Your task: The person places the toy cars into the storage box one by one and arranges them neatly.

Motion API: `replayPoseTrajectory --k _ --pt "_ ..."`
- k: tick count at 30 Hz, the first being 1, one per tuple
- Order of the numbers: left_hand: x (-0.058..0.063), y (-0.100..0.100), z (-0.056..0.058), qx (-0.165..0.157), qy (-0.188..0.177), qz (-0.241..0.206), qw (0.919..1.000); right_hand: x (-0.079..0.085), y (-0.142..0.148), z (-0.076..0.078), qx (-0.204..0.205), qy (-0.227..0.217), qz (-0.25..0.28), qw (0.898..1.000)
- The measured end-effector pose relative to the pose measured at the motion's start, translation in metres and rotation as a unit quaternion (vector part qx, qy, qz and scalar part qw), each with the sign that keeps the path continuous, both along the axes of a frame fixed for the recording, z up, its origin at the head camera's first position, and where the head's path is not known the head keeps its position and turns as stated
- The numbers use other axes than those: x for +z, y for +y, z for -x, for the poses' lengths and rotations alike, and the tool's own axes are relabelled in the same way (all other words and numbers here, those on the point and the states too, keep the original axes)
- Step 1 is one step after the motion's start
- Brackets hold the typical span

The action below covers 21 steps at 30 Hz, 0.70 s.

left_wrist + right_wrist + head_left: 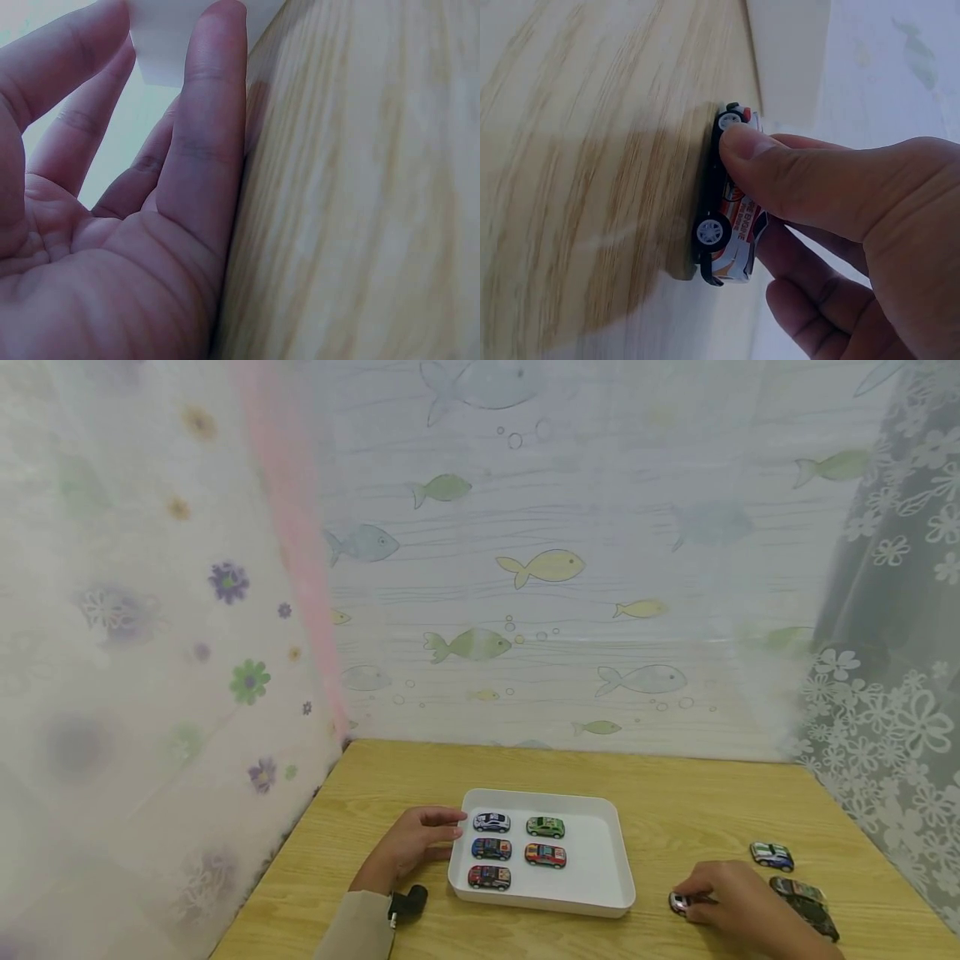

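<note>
A white tray [585, 877] stands on the wooden table with several toy cars in two columns, among them a green car [545, 827] and a red and yellow car [545, 856]. My left hand [420, 843] touches the tray's left side with its fingers extended; in the left wrist view the hand [150, 195] lies on its edge along the tabletop. To the right of the tray, my right hand [731, 897] pinches a white and red toy car [735, 225] between thumb and fingers, low over the table. Most of that car is hidden in the head view.
Beyond my right hand are a white, green and blue car [772, 856], a greenish car [798, 890] and a dark car [816, 917], partly behind the forearm. A patterned curtain [540, 693] hangs behind the table [675, 793], with another at the left.
</note>
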<state>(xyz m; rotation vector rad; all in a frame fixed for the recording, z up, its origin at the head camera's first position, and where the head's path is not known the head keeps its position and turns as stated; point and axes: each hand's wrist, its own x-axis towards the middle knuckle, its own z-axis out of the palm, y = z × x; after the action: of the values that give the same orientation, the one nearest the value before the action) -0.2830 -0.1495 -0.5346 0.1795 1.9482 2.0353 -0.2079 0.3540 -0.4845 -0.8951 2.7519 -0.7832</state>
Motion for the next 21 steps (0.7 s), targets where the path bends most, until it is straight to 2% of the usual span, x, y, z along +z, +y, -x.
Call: replayPoseTrajectory --k 6,12,21 --pt "0.000 0.000 0.001 -0.001 -0.002 -0.006 1.0000 -0.001 -0.005 0.004 -0.010 0.009 -0.015 1.000" --pt "0.001 0.000 0.000 0.000 -0.004 -0.001 1.0000 -0.001 -0.010 0.005 -0.007 0.005 -0.014 1.000" --pt "0.000 0.000 0.001 0.000 -0.006 -0.007 1.0000 0.004 -0.020 0.007 -0.001 0.023 -0.018 1.000"
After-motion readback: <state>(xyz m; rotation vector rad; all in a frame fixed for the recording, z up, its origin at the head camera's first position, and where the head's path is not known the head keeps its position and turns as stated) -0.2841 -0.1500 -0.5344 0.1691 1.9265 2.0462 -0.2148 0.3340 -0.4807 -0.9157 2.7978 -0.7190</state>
